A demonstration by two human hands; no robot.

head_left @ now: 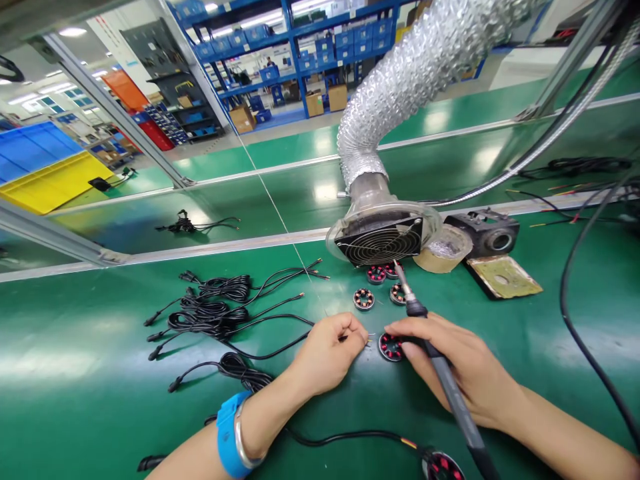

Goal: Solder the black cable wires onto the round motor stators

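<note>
My left hand (327,353) is closed in a pinch, with thin wire tips showing past its fingertips. They appear to belong to a black cable (280,355) running in from the left. My right hand (463,367) grips a soldering iron (440,367), its tip pointing up and away toward the fume extractor. Thumb and forefinger of that hand are at a small motor stator (390,347) with red windings, lying flat just right of the wire tips. Whether they touch it or pinch it, I cannot tell. Another stator (441,465) with a cable attached lies at the bottom edge.
Several coiled black cables (215,317) lie at left. Behind the iron's tip are more stators (363,299) and a fume extractor (383,241) on a foil duct (380,113). A tape roll (445,250), soldering-iron stand (487,230) and yellow sponge (505,277) stand at right.
</note>
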